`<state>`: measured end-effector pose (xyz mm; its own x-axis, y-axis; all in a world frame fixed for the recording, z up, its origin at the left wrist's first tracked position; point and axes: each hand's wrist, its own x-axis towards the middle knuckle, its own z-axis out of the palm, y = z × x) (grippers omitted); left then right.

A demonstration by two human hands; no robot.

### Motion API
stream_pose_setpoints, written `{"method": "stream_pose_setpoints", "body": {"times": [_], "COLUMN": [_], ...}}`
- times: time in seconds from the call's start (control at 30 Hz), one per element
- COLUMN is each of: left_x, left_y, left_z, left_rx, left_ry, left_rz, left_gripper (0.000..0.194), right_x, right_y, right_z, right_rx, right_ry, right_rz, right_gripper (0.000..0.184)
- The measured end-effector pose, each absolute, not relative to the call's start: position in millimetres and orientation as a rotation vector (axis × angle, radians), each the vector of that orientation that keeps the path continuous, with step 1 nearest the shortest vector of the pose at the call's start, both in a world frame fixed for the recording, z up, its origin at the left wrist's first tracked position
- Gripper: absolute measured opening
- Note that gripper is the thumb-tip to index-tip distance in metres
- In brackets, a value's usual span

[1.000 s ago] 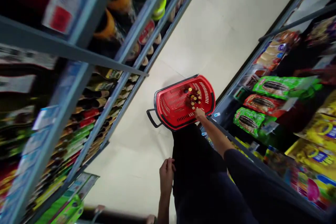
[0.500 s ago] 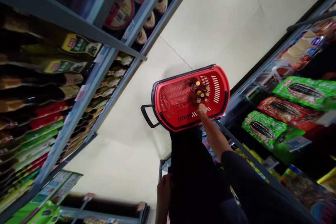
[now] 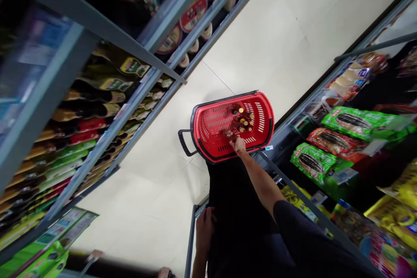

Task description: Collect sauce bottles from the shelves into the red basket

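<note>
A red shopping basket (image 3: 215, 151) with slotted sides stands on the floor in front of my legs. Inside it, toward the right end, several brown bottles (image 3: 243, 120) with yellowish caps stand close together. My right hand (image 3: 240, 145) reaches down into the basket near its close rim, fingers closed around a dark brown bottle (image 3: 229, 134) just left of the group; the hand partly covers it. My left hand (image 3: 205, 222) hangs low beside my dark trousers, fingers loosely bent and apart, with nothing visible in it.
A black handle (image 3: 184, 142) sticks out from the basket's left end. Shelves of bottles (image 3: 94, 113) line the left side. On the right, a shelf holds green snack packs (image 3: 309, 163) and yellow bags (image 3: 397, 217). Pale floor (image 3: 156, 173) runs between the shelves.
My right hand has shifted left inside the basket, away from the bottle group, with a bottle now showing at its fingers. The view has shifted slightly; my left hand still hangs low.
</note>
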<state>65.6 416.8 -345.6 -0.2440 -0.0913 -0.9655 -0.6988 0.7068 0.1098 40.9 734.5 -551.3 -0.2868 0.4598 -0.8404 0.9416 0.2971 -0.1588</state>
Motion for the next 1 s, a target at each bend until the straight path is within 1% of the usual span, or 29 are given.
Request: {"method": "stream_pose_setpoints", "body": {"times": [0.07,0.13,0.23,0.37,0.47,0.53,0.6,0.67,0.73,0.8,0.87,0.93,1.0], "left_x": [59.4,46.0,11.6,-48.1,-82.7,-94.3,-96.4,-91.8,-84.6,-77.6,-71.4,-65.4,-59.3], "left_y": [422.3,432.0,454.3,487.4,509.3,523.2,535.5,545.2,550.7,550.2,542.2,526.4,504.4], "left_z": [-326.6,-300.7,-252.1,-178.7,-113.1,-60.7,-4.9,47.9,92.7,128.0,154.0,171.5,180.7], "left_rx": [-0.644,-0.647,-0.518,-0.246,0.015,0.259,0.46,0.532,0.529,0.495,0.456,0.408,0.369], "left_ry": [1.736,1.749,1.817,1.876,1.808,1.725,1.669,1.626,1.58,1.587,1.687,1.799,1.865], "left_rz": [0.736,0.835,0.998,1.2,1.329,1.377,1.4,1.449,1.548,1.676,1.799,1.91,2.004], "left_gripper": [0.072,0.069,0.062,0.055,0.061,0.068,0.067,0.057,0.049,0.046,0.045,0.044,0.043], "right_x": [36.5,33.6,33.0,28.6,9.0,-13.6,-40.8,-68.2,-91.3,-106.8,-113.2,-111.1,-101.5], "right_y": [730.2,729.7,736.5,756.7,777.1,790.2,799.2,801.9,798.2,789.8,778.3,763.1,742.4], "right_z": [-513.2,-459.0,-356.6,-209.8,-97.5,-19.6,57.6,127.7,184.6,225.1,248.5,254.6,241.9], "right_rx": [1.191,1.088,0.842,0.402,-0.055,-0.502,-0.792,-0.858,-0.83,-0.747,-0.645,-0.538,-0.415], "right_ry": [1.944,2.044,2.232,2.445,2.539,2.612,2.63,2.634,2.646,2.612,2.499,2.383,2.32], "right_rz": [-0.886,-0.912,-1.0,-1.129,-1.206,-1.264,-1.363,-1.46,-1.571,-1.733,-1.948,-2.161,-2.326], "right_gripper": [0.034,0.029,0.02,0.02,0.026,0.028,0.027,0.024,0.018,0.019,0.032,0.045,0.047]}}
